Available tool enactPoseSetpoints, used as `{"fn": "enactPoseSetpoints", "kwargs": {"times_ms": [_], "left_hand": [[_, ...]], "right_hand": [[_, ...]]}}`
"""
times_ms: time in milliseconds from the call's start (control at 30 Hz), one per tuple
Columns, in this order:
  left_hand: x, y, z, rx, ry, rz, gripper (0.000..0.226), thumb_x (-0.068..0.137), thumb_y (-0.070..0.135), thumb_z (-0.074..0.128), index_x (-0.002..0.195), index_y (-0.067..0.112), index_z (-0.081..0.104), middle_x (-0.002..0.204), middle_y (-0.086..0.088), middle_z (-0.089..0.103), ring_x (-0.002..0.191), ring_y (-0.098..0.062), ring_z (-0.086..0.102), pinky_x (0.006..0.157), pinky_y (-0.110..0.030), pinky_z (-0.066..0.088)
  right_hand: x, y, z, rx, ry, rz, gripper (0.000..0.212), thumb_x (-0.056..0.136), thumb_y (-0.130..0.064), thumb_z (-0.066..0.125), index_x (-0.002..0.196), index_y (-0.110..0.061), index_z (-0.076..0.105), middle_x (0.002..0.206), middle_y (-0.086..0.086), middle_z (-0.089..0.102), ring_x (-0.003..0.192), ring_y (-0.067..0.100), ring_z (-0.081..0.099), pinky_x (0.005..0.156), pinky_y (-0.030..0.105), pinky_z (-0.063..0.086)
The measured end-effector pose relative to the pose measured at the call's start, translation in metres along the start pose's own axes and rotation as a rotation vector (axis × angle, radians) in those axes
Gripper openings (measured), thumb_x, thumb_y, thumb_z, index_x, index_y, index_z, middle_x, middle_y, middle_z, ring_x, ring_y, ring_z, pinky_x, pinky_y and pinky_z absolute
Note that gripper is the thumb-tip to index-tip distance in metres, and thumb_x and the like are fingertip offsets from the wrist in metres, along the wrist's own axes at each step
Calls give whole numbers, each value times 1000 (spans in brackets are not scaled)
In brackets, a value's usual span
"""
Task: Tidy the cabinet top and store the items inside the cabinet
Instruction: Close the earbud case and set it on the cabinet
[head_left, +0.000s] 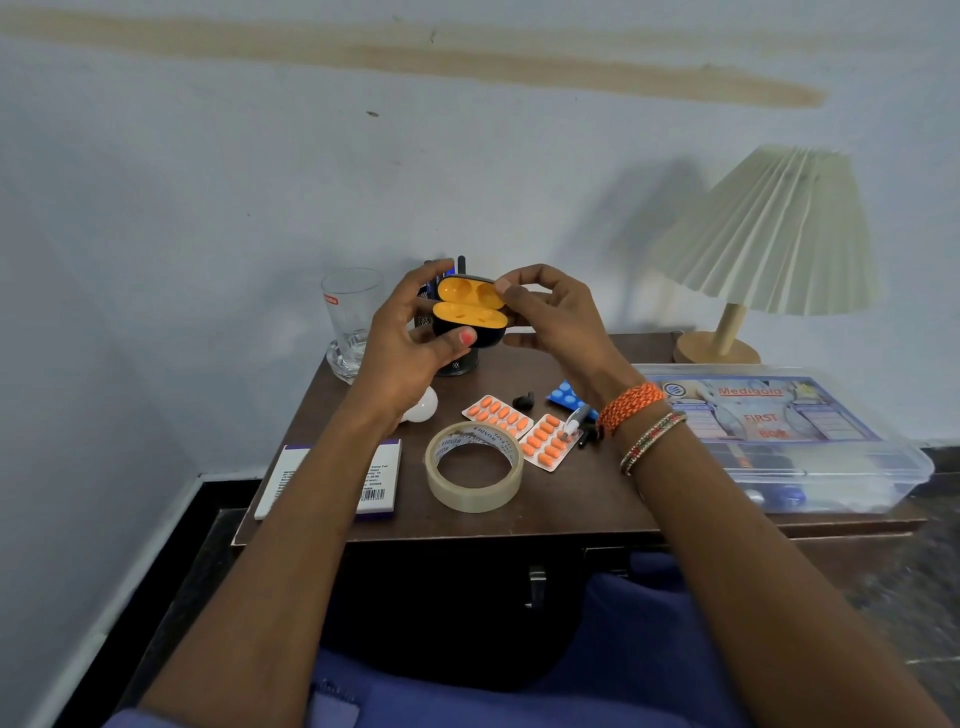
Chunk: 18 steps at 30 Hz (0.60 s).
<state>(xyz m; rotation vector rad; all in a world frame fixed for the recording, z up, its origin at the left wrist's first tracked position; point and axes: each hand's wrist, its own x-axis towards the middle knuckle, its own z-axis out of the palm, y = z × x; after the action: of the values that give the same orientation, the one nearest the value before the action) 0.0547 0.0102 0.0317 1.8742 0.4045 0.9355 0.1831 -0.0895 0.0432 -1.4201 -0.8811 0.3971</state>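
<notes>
Holding the open earbud case above the cabinet top's rear edge, your left hand grips its base. Your right hand pinches its raised lid. One earbud lies mid-top beside the pill strips.

Your left hand: bare forearm, thumbnail painted coral-pink. Your right hand: bare forearm; at the wrist an orange-and-white braided thread band, then thin beaded bangles in red, green and gold. Lower body: blue-violet garment over your lap, stitched seam at its lower left
</notes>
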Motion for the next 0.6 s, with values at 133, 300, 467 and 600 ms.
{"fn": "enactPoseSetpoints", "kwargs": {"times_ms": [133, 300, 467, 600], "left_hand": [[0, -1, 2, -7, -4, 0, 60, 81, 3, 68, 128, 32, 46, 118, -3, 55, 109, -21, 56, 84, -25, 55], [2, -7, 2, 12, 40, -36, 61, 79, 4, 71, 129, 31, 48, 125, -5, 55, 112, -20, 54, 87, -32, 55], [1, -7, 1, -6, 46, -52, 61, 78, 3, 71, 128, 30, 49, 119, -3, 57, 110, -20, 57, 87, -34, 55], [0, -6, 2, -26, 21, -56, 61, 78, 3, 71, 128, 31, 49, 120, -8, 58, 112, -23, 57, 89, -38, 55]], "right_hand": [[2, 0, -1, -7, 3, 15, 22, 92, -28, 59, 107, -12, 60, 87, 0, 70, 75, 8, 68, 68, 25, 57], [7, 13, -13, -324, 75, -50, 16, 95, -20, 52, 103, -12, 63, 95, 7, 69, 76, 9, 62, 63, 19, 51], [5, 41, -16, -1092, -135, 49, 23, 90, -10, 52, 105, -21, 66, 113, 6, 64, 96, 23, 62, 78, 33, 50], [2, 47, -13, -1197, -301, 106, 29, 88, -10, 57, 114, -24, 63, 121, 6, 60, 107, 25, 58, 90, 42, 48]]}}
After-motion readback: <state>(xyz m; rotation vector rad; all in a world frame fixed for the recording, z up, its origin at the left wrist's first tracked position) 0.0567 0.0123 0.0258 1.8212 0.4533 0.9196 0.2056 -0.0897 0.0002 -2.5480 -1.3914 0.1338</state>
